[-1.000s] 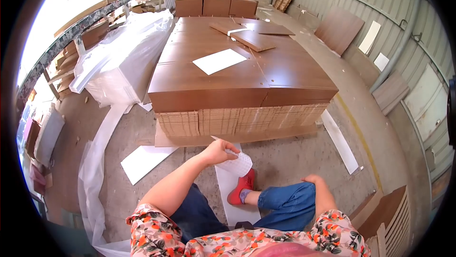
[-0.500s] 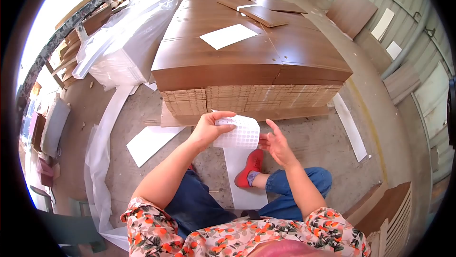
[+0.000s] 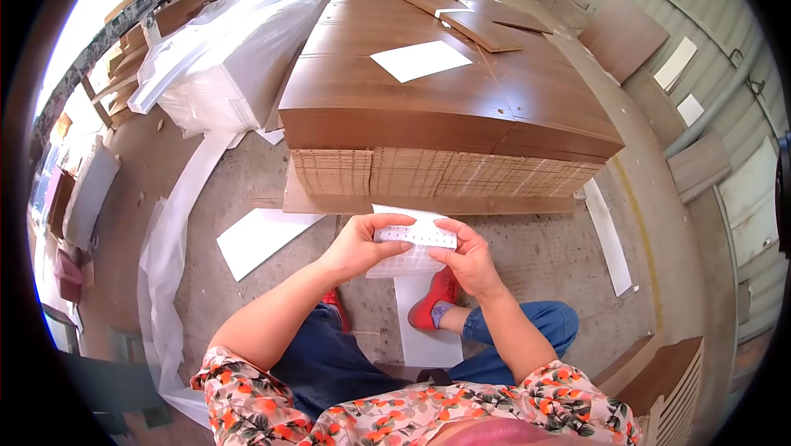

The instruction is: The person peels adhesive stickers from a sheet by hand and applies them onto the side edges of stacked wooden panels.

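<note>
A white sheet of small round stickers (image 3: 416, 235) is held up in front of my body. Its upper part looks bent over into a narrow dotted band, and a paler part hangs below. My left hand (image 3: 368, 245) pinches the left end between thumb and fingers. On the right end, the thumb and fingers of my right hand (image 3: 466, 256) close around the edge. Just beyond both hands stands a stack of brown boards (image 3: 449, 129), with a white paper sheet (image 3: 420, 60) lying on top.
Loose brown panels (image 3: 470, 25) lie on the stack. Plastic-wrapped goods (image 3: 218, 75) stand to the left. White strips, a white board (image 3: 264, 240) and plastic film (image 3: 165, 260) lie on the concrete floor. More boards (image 3: 626, 34) lean against the right wall.
My right hand has moved in from beside the sticker sheet and closed on its right end. The sheet has gone from spread flat to bent over. The view has shifted slightly.
</note>
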Demonstrator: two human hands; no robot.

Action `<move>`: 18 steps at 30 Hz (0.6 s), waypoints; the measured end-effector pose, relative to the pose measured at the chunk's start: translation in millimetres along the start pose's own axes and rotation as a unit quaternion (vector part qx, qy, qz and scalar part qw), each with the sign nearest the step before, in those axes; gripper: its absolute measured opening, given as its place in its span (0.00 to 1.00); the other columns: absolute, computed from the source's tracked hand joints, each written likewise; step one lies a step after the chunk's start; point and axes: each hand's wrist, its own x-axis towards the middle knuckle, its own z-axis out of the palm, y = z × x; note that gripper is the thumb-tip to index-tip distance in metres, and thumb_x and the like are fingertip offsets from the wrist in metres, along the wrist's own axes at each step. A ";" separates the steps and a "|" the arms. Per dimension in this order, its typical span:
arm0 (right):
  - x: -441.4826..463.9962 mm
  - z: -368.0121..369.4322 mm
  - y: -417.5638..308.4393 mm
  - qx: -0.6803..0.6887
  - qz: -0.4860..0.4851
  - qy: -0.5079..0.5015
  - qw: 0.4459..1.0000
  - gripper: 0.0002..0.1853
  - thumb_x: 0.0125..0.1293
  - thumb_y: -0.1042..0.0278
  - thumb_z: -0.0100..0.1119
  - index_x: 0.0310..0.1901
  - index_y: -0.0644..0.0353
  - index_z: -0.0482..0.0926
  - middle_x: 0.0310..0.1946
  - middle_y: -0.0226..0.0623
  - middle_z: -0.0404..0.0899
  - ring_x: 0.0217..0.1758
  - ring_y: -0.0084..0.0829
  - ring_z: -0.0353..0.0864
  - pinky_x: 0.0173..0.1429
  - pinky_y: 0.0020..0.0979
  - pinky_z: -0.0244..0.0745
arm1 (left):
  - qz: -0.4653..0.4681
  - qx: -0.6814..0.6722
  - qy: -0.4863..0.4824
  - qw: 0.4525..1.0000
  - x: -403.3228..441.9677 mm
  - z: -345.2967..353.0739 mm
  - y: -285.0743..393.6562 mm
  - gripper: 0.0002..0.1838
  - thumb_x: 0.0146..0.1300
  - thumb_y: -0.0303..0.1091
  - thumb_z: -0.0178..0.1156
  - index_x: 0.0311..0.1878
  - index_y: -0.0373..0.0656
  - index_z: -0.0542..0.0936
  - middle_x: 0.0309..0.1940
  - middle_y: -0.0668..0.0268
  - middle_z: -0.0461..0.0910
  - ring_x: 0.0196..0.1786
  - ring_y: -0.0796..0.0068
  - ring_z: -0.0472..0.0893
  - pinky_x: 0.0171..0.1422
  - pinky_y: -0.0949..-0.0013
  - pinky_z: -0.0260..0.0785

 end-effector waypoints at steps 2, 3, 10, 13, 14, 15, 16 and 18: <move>2.6 4.6 -1.1 -0.007 -0.005 0.006 1.000 0.24 0.56 0.82 0.64 0.56 0.63 0.72 0.49 0.35 0.77 0.51 0.23 0.76 0.55 0.24 0.72 | 0.011 0.001 0.006 1.000 -1.8 -0.5 2.1 0.18 0.56 0.22 0.64 0.52 0.37 0.79 0.44 0.65 0.81 0.45 0.81 0.77 0.52 0.76 0.70; 3.8 7.3 -3.1 -0.006 -0.006 0.007 1.000 0.24 0.56 0.82 0.64 0.55 0.63 0.73 0.49 0.35 0.77 0.51 0.23 0.75 0.55 0.24 0.72 | 0.017 0.001 0.010 1.000 -2.1 -0.5 3.6 0.18 0.56 0.22 0.64 0.52 0.37 0.79 0.44 0.65 0.81 0.45 0.81 0.76 0.52 0.76 0.70; 10.9 17.1 -18.9 -0.205 -0.054 0.034 0.977 0.19 0.55 0.76 0.66 0.50 0.64 0.77 0.45 0.33 0.77 0.48 0.21 0.74 0.53 0.24 0.72 | 0.052 0.023 0.038 0.998 4.1 -3.5 -6.7 0.20 0.55 0.23 0.65 0.53 0.38 0.79 0.45 0.68 0.80 0.45 0.82 0.77 0.52 0.76 0.71; 12.2 18.2 -21.0 -0.184 -0.042 0.031 0.982 0.18 0.54 0.76 0.67 0.49 0.63 0.78 0.42 0.31 0.79 0.44 0.19 0.76 0.47 0.21 0.74 | 0.023 0.006 0.030 0.999 1.9 -3.5 -7.6 0.18 0.56 0.24 0.65 0.52 0.38 0.80 0.44 0.68 0.81 0.45 0.82 0.77 0.51 0.76 0.72; 11.3 21.4 -23.9 -0.152 -0.051 0.016 0.987 0.17 0.55 0.77 0.67 0.48 0.63 0.79 0.41 0.30 0.80 0.42 0.18 0.77 0.46 0.20 0.75 | 0.028 0.002 0.024 0.999 2.2 -4.2 -8.4 0.17 0.57 0.24 0.65 0.52 0.39 0.80 0.44 0.68 0.81 0.44 0.83 0.77 0.51 0.76 0.71; 11.8 21.4 -25.5 -0.160 -0.053 0.012 0.986 0.17 0.55 0.77 0.67 0.48 0.63 0.79 0.39 0.30 0.80 0.41 0.18 0.77 0.45 0.20 0.75 | 0.028 0.029 0.034 0.999 -0.2 -3.4 -6.4 0.17 0.57 0.25 0.65 0.51 0.39 0.80 0.43 0.68 0.81 0.43 0.83 0.78 0.50 0.77 0.72; 10.4 21.7 -27.1 -0.167 -0.056 0.008 0.984 0.17 0.55 0.77 0.67 0.47 0.63 0.79 0.38 0.29 0.80 0.40 0.18 0.77 0.45 0.20 0.75 | 0.030 0.013 0.038 0.999 -1.6 -1.5 -6.2 0.17 0.56 0.25 0.66 0.50 0.39 0.81 0.43 0.67 0.82 0.43 0.82 0.78 0.50 0.77 0.72; 9.5 23.6 -29.4 -0.172 -0.051 0.007 0.984 0.15 0.55 0.76 0.68 0.45 0.62 0.80 0.37 0.29 0.81 0.39 0.17 0.78 0.44 0.19 0.75 | 0.018 0.033 0.052 0.998 -4.7 -0.5 -3.0 0.16 0.56 0.26 0.66 0.49 0.39 0.81 0.42 0.67 0.82 0.42 0.82 0.78 0.48 0.79 0.72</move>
